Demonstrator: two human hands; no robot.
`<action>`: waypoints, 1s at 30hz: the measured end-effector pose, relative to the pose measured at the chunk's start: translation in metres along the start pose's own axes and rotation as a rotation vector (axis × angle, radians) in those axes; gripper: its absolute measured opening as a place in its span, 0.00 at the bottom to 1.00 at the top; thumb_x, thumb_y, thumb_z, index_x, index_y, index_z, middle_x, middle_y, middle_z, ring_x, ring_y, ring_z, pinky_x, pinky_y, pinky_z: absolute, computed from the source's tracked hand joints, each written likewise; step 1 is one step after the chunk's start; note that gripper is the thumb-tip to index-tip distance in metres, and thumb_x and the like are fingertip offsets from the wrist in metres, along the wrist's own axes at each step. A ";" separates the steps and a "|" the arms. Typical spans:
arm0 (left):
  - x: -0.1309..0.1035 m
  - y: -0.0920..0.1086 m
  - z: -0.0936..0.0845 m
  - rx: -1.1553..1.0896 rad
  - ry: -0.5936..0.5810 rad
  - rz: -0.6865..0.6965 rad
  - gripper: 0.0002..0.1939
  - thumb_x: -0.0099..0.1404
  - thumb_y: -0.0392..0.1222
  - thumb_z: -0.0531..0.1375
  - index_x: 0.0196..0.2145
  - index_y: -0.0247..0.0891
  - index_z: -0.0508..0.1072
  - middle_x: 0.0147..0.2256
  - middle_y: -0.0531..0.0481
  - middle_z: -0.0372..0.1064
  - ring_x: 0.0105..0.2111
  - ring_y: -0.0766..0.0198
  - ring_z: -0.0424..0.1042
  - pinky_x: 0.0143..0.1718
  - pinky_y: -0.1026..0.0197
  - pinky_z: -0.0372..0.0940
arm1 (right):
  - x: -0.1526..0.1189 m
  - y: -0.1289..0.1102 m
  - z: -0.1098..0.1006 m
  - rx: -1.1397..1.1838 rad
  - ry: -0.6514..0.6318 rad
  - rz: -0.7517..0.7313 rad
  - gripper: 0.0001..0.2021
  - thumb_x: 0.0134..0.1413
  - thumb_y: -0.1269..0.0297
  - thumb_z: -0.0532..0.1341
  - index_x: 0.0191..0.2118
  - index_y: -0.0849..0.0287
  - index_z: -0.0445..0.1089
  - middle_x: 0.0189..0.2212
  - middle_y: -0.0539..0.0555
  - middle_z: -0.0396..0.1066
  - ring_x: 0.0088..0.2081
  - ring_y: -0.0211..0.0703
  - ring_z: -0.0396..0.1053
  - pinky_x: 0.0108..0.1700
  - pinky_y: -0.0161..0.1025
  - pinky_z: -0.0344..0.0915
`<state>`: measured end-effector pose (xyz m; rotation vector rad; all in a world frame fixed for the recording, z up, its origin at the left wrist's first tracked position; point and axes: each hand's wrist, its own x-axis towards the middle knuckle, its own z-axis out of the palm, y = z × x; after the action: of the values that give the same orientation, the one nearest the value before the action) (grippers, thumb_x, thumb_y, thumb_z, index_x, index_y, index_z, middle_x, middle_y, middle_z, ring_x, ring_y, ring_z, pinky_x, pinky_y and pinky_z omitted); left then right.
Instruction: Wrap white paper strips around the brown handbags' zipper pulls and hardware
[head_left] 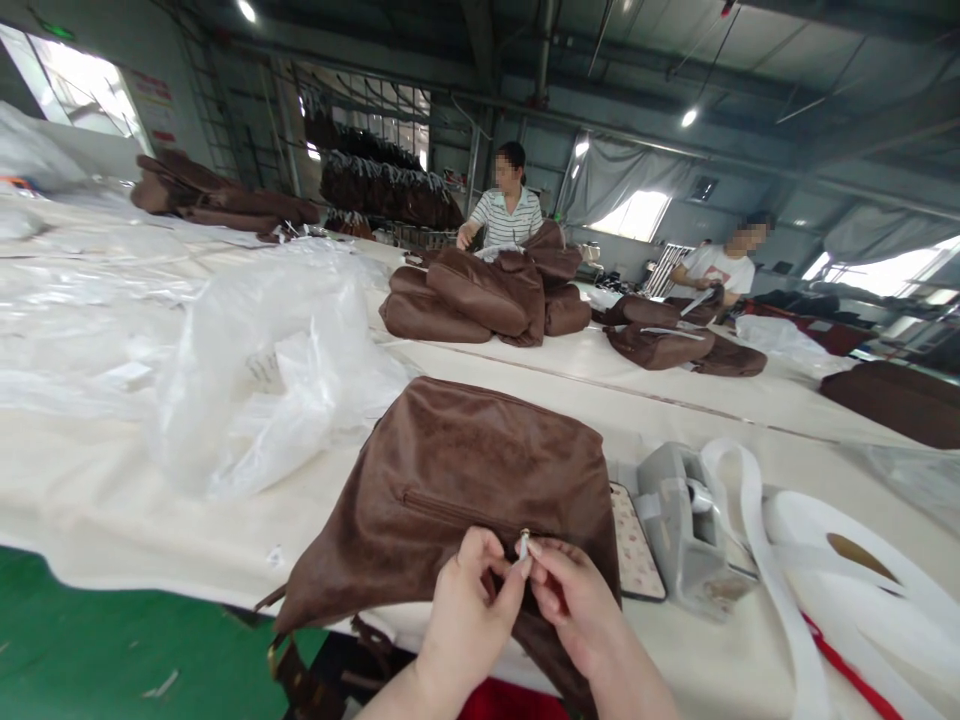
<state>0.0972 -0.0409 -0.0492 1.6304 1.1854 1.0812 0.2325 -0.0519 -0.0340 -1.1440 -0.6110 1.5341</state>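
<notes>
A brown leather-look bag (pixel 480 450) lies on the cream-covered table in front of me, with a zipper (pixel 457 512) across its face. At the zipper's right end, a small white strip (pixel 523 548) hangs by the metal zipper pull (pixel 526 533). My left hand (pixel 476 600) pinches the strip from the left, thumb against curled fingers. From the right, my right hand (pixel 566 595) closes thumb and forefinger on the same strip. My fingers partly cover the strip and the lower part of the bag. A strap (pixel 296 675) droops over the table's front edge.
Right of the bag are a patterned phone-like flat item (pixel 636 540), a grey tape dispenser (pixel 686 530) and a roll of white tape (pixel 832 570). Clear plastic bags (pixel 262 370) spread to the left. Stacked brown bags (pixel 480 295) and two people stand across the table.
</notes>
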 end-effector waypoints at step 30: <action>-0.007 -0.004 -0.002 0.033 0.097 0.167 0.08 0.62 0.33 0.54 0.39 0.40 0.70 0.29 0.53 0.70 0.26 0.67 0.70 0.33 0.65 0.67 | 0.000 0.011 0.003 -0.179 -0.002 -0.102 0.18 0.45 0.51 0.68 0.25 0.65 0.72 0.19 0.48 0.65 0.15 0.28 0.57 0.14 0.26 0.52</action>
<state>0.0934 -0.0464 -0.0534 1.7438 1.1500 1.2640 0.2248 -0.0546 -0.0419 -1.2262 -0.8089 1.4160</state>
